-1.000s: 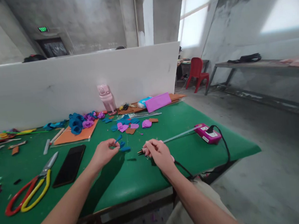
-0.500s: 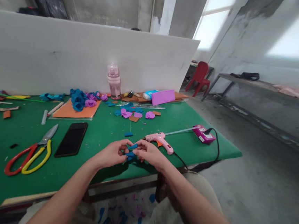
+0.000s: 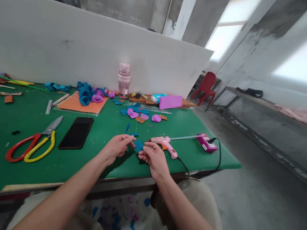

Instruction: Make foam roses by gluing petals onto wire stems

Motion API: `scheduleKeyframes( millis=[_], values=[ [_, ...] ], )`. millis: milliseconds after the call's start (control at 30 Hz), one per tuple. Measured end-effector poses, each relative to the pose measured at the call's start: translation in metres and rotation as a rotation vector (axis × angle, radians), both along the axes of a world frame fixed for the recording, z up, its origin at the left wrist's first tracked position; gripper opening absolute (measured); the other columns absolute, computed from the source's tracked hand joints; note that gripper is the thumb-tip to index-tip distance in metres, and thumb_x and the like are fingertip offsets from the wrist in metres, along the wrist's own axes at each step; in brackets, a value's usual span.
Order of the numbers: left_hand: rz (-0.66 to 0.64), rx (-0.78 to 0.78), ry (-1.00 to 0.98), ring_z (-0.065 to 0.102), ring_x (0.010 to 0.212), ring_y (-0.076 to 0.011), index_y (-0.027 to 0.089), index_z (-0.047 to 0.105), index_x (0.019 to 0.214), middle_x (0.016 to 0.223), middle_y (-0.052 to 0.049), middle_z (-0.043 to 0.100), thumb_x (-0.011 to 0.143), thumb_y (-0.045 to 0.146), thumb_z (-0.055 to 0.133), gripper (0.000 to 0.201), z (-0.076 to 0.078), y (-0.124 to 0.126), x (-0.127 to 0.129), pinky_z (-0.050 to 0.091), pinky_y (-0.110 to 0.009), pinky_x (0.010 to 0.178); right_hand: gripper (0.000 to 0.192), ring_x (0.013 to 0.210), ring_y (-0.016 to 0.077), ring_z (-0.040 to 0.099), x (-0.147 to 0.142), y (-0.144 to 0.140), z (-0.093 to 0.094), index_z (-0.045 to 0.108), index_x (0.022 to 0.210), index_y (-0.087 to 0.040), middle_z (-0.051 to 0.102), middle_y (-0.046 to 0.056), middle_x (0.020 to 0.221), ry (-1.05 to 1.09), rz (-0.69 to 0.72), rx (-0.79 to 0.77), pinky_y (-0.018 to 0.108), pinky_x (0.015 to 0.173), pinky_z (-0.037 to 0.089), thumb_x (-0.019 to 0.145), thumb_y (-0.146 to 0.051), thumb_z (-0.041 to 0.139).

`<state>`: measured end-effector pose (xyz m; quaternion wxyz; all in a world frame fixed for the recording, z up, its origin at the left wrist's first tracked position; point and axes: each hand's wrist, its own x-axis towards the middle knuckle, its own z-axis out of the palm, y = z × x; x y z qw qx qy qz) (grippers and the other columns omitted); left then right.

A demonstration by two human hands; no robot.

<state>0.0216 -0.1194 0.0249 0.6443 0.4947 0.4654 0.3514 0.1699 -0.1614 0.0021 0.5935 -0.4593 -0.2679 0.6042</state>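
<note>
your left hand [image 3: 117,147] and right hand [image 3: 152,157] – close together – pinch a blue foam piece [image 3: 138,145] beside the pink glue gun [image 3: 163,143].

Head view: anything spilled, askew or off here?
Blue and purple scraps litter the floor under the green table. The glue gun lies on its side beside the right hand, cord trailing off the edge.

Single head-worn view. The camera looked forward and down from above the near edge of the green table [image 3: 32,140], tilted so that the table sloped down to the right, at arm's length from its surface. Beyond the table stood the white partition [image 3: 57,55]; right of it, bare floor.
</note>
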Motion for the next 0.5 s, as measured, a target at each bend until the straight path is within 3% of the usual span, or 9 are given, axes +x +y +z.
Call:
scheduleKeyframes(
  millis=[100, 300, 400, 500],
  values=[
    [0.002, -0.003, -0.002, 0.019, 0.032, -0.0005, 0.015, 0.059, 0.077, 0.049, 0.006, 0.046, 0.065, 0.044, 0.064, 0.033, -0.001, -0.003, 0.002, 0.011, -0.018, 0.033, 0.030, 0.052, 0.0085, 0.058, -0.006, -0.002, -0.002, 0.050, 0.083, -0.018, 0.056, -0.004, 0.062, -0.011, -0.037, 0.016, 0.017, 0.044, 0.048, 0.062, -0.024, 0.070],
    [0.067, 0.132, 0.092, 0.030, 0.037, -0.0024, 0.013, 0.058, 0.070, 0.052, 0.005, 0.048, 0.059, 0.038, 0.068, 0.029, -0.003, -0.004, 0.004, 0.020, -0.017, 0.034, 0.030, 0.054, 0.0099, 0.057, -0.011, -0.009, -0.003, 0.050, 0.088, -0.018, 0.056, -0.003, 0.067, -0.198, -0.025, 0.076, 0.020, 0.043, 0.046, 0.067, -0.031, 0.067],
    [-0.010, 0.191, 0.192, 0.037, 0.042, -0.0041, 0.013, 0.059, 0.067, 0.052, 0.005, 0.051, 0.059, 0.033, 0.067, 0.023, 0.002, -0.004, -0.001, 0.025, -0.016, 0.038, 0.030, 0.058, 0.0109, 0.056, 0.014, -0.014, 0.005, 0.053, 0.094, -0.018, 0.060, 0.002, 0.083, -0.523, -0.070, 0.190, 0.022, 0.046, 0.044, 0.072, -0.037, 0.060],
    [-0.176, 0.191, 0.277, 0.042, 0.045, -0.0060, 0.014, 0.060, 0.066, 0.052, 0.004, 0.053, 0.058, 0.031, 0.066, 0.019, 0.004, -0.003, -0.008, 0.030, -0.017, 0.043, 0.028, 0.067, 0.0133, 0.054, 0.062, -0.013, 0.009, 0.058, 0.091, -0.017, 0.061, 0.005, 0.088, -1.040, -0.283, 0.261, 0.026, 0.061, 0.044, 0.076, -0.040, 0.053]
  ],
)
